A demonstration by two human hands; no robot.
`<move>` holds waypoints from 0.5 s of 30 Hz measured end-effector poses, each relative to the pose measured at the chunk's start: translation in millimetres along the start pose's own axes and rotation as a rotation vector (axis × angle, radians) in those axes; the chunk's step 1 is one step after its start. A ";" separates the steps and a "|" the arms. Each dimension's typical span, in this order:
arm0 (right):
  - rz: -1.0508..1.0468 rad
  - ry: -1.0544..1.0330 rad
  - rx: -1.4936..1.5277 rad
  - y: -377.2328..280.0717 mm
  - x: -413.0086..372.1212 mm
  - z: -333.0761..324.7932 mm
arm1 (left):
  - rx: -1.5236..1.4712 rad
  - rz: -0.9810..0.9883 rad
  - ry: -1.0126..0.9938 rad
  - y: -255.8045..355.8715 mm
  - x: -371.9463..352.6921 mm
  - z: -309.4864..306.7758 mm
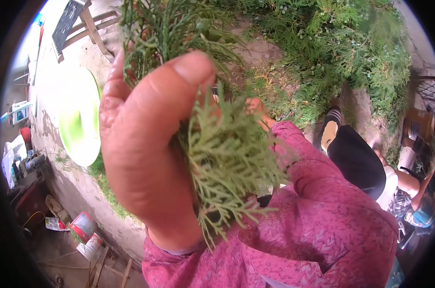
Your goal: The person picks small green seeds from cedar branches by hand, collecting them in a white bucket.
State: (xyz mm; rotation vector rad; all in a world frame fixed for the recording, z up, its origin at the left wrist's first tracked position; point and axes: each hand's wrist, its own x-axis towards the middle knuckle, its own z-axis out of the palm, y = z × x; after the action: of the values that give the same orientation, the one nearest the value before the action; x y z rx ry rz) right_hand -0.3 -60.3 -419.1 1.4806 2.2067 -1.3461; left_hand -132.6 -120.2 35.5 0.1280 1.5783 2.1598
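Close to the camera, my left hand (145, 139) is wrapped round a bunch of green cypress-like sprigs (227, 158). Its thumb presses across them, while leafy tips stick out above the fist and fan out below it. Farther back, beyond the foliage, is my right hand (258, 111), small and partly covered by the sprigs. Its visible fingers look bent, and what they hold, if anything, is hidden. Past both hands lies a wide heap of cut evergreen branches (323, 53) on the ground.
A pale green basin-like object (78, 125) stands on the concrete at left, below a wooden stool (90, 29). Paint buckets (83, 225) and clutter fill the lower left. At right are another person's shoe (330, 129) and dark-clothed leg, a cardboard box (417, 125) and a seated person (414, 201).
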 end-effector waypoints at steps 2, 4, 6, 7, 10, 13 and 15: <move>0.073 -0.217 0.671 -54.1 -44.0 -63.7 | -0.162 0.078 -0.050 -0.5 -3.4 -2.1; 0.184 -0.222 0.830 -95.5 -70.3 -106.2 | -0.078 0.118 -0.150 -1.2 0.1 -19.1; 0.419 -0.250 1.160 -119.9 -87.9 -135.3 | -0.027 0.152 -0.218 -3.4 5.4 -17.2; 0.395 -0.438 1.480 -106.4 -85.8 -137.1 | 0.082 0.056 -0.160 7.0 0.6 -9.6; 0.129 -0.641 1.635 -89.9 -95.9 -160.4 | -0.201 -0.129 -0.223 5.2 7.2 -0.5; -0.172 -0.635 1.718 -106.7 -134.8 -216.3 | -0.200 -0.060 -0.319 -2.6 4.2 11.4; -0.381 -0.578 1.758 -110.9 -164.1 -264.9 | -0.138 -0.085 -0.392 -5.2 -0.9 16.8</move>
State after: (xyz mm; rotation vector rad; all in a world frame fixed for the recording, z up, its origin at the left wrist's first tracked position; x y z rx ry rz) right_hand 78.3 17.7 -107.5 0.4373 0.5633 -3.5065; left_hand -124.6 -104.6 36.6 0.4050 1.1903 2.0189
